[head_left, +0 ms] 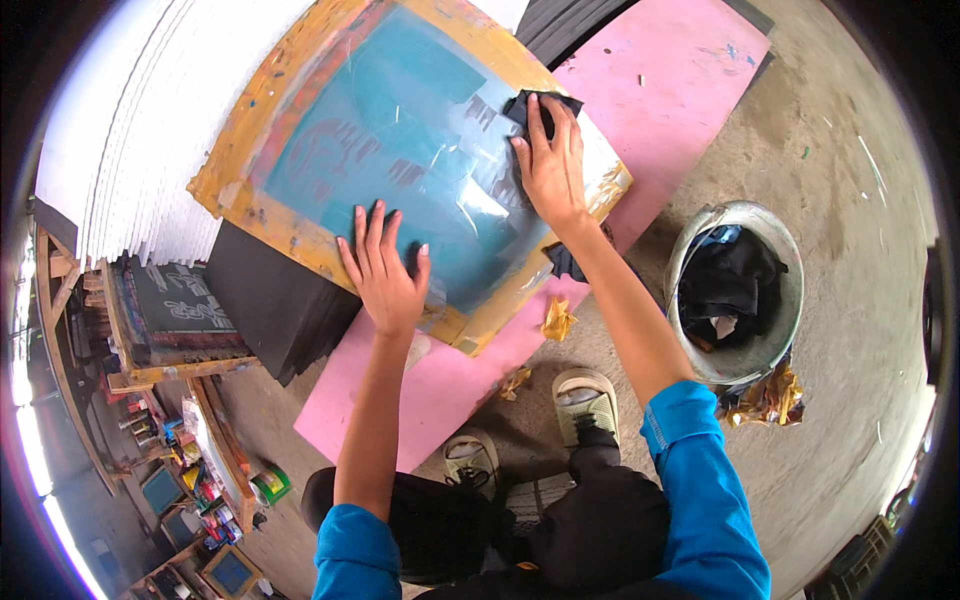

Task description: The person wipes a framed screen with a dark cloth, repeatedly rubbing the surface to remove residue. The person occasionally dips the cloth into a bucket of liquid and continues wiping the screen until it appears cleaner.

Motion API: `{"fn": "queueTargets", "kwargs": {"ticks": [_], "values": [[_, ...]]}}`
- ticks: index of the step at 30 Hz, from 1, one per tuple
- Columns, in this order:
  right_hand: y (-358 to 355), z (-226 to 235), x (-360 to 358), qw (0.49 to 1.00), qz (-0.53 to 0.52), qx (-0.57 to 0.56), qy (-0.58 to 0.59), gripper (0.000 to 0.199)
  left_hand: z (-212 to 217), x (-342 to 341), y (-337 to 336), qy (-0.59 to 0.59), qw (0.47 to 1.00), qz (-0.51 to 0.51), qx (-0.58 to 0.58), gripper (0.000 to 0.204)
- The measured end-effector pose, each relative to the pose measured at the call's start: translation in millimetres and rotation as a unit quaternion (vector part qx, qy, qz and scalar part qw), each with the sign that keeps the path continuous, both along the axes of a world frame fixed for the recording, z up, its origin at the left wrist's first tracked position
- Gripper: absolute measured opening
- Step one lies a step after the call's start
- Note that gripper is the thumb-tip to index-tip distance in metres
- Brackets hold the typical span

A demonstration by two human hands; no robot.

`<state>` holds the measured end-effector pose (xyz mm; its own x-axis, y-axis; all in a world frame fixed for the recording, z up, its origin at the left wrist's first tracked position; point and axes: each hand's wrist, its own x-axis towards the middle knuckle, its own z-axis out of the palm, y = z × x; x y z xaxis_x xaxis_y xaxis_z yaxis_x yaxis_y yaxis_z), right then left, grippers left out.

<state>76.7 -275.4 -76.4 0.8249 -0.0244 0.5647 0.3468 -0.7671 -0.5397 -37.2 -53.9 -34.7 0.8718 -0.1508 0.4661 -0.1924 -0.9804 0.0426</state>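
Note:
A screen-printing frame (235,165) with a taped yellow-brown border lies tilted before me, its teal mesh (405,105) marked with dark lettering-like shapes. My left hand (385,275) rests flat on the mesh near its lower edge, fingers spread, holding nothing. Toward the right side of the frame, my right hand (553,170) presses a black cloth (518,106) against the surface, fingers bent over it. Part of the cloth is hidden under the fingers. Another dark cloth piece (566,263) shows at the frame's lower right edge, partly behind my right forearm.
A pink board (670,95) lies beneath the frame. White sheets (150,120) are stacked at the left, above dark boards (270,300). A bucket (793,315) of black cloths stands on the floor at right. Crumpled brown tape (558,319) lies near my feet; cluttered shelves stand lower left.

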Motion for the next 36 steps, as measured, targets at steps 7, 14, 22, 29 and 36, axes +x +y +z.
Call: {"fn": "queueTargets", "kwargs": {"ticks": [7,14,22,29,36], "values": [[28.6,-24.5,-90.5,0.978,0.183,0.016,0.101,0.064,1.7,-3.5,10.1,-0.027,0.999,-0.014,-0.014,0.042],[24.5,17.7,5.9,0.995,0.101,-0.017,0.016,0.067,-1.4,-1.8,0.5,-0.027,0.998,-0.044,-0.032,0.039],[40.1,-0.3,-50.7,0.985,0.159,-0.025,0.060,0.065,0.0,-2.0,8.3,-0.045,0.998,-0.029,-0.021,0.035],[20.3,23.5,27.1,0.995,0.103,-0.003,-0.004,0.052,-3.7,-2.5,-0.7,-0.041,0.998,-0.043,-0.034,0.035],[39.4,-1.1,-51.7,0.978,0.200,0.002,0.060,0.052,0.4,-2.8,5.6,-0.040,0.998,-0.033,-0.025,0.036]]}}
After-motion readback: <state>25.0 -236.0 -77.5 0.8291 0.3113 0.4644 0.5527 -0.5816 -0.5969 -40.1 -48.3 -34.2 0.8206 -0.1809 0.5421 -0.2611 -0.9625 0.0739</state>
